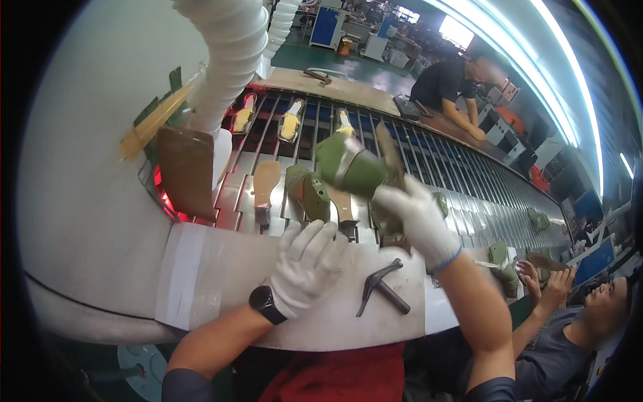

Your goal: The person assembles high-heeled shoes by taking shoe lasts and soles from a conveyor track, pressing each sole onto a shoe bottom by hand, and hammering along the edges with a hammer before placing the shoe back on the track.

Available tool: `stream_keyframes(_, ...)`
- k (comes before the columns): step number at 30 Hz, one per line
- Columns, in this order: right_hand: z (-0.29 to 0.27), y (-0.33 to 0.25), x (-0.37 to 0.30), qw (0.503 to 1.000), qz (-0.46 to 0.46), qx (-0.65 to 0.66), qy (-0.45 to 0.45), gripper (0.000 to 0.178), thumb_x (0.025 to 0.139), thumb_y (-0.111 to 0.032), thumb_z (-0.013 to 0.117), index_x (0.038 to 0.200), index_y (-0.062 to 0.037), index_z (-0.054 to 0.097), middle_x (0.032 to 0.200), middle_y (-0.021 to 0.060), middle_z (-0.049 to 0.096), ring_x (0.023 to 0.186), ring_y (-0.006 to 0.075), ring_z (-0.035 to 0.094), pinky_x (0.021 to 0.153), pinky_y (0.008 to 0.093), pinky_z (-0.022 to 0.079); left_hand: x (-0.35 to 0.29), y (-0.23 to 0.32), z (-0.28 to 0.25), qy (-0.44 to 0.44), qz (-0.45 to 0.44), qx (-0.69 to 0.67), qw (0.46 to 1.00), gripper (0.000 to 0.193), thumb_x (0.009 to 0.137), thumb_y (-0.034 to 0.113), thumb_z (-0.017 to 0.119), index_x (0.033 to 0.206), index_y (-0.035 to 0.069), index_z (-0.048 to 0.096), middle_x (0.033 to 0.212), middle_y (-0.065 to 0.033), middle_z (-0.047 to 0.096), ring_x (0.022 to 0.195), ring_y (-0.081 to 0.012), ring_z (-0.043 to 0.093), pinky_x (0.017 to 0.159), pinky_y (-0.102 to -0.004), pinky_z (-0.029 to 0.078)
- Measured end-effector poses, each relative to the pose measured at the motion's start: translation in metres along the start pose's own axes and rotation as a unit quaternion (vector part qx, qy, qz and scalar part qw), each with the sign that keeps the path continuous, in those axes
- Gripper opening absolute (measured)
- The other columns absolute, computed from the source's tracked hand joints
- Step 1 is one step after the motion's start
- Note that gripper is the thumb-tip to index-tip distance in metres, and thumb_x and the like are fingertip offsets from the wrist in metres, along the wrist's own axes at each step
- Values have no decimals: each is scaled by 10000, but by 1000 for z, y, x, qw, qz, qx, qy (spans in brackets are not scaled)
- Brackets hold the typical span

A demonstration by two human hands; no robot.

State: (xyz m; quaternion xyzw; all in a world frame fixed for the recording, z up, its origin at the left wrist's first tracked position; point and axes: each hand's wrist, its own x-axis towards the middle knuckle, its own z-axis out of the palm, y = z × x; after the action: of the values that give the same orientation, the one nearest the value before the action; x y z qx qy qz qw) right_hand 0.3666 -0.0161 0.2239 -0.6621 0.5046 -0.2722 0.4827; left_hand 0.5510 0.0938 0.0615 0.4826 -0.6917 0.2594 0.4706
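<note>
Progress: part-way, I judge; tan soles [267, 179] loose, one green shoe [355, 171] raised, not set down.
Soles: two near me on the metal slats [231, 191], the second partly covered.
Yellow-topped pieces [290, 126]: three, on the bars behind.
Left hand [308, 261]: fingers spread at the bench [234, 268] edge, grasping nothing.
Raised shoe: one, above the slats, blurred; whether soled, cannot tell.
Hammer [383, 287]: one on my bench.
Right hand [416, 214]: clenched around the raised shoe.
</note>
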Motion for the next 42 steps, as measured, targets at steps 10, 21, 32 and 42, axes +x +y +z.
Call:
stream_keyframes(10, 94, 91, -97, 945, 81, 308, -80, 378, 1081, -270, 668, 1237, 73, 699, 1029, 154, 765, 867, 260, 786, 776, 396, 651, -33, -10, -132, -75, -415, -463, 780, 521, 907, 156, 845, 1377, -1, 683, 1324, -103, 742, 1256, -229, 700, 1076, -381, 560)
stream_keyframes(21, 132, 139, -102, 993, -67, 96, -13, 331, 1119, -223, 599, 1195, 67, 740, 959, 87, 766, 815, 164, 712, 793, 332, 575, -90, -10, -128, -9, -485, -604, 632, 531, 945, 146, 790, 1423, -12, 621, 1309, -91, 720, 1197, -181, 678, 1066, -364, 547)
stream_keyframes(32, 150, 142, -99, 989, 5, 147, 32, 354, 1063, -219, 715, 799, 15, 690, 560, -3, 559, 468, 56, 457, 474, 258, 323, -84, -10, -125, -24, -473, -587, 657, 620, 880, 207, 887, 1394, -24, 627, 1250, -87, 745, 1126, -166, 697, 1008, -356, 576)
stream_keyframes(42, 139, 76, -139, 976, -217, 29, 7, 421, 988, -134, 712, 1372, 36, 672, 1223, 158, 745, 1147, 217, 709, 1003, 364, 555, -53, 3, -139, -139, -379, -607, 685, 884, 882, 191, 885, 1603, -19, 419, 1462, -116, 639, 1344, -192, 617, 1162, -385, 503)
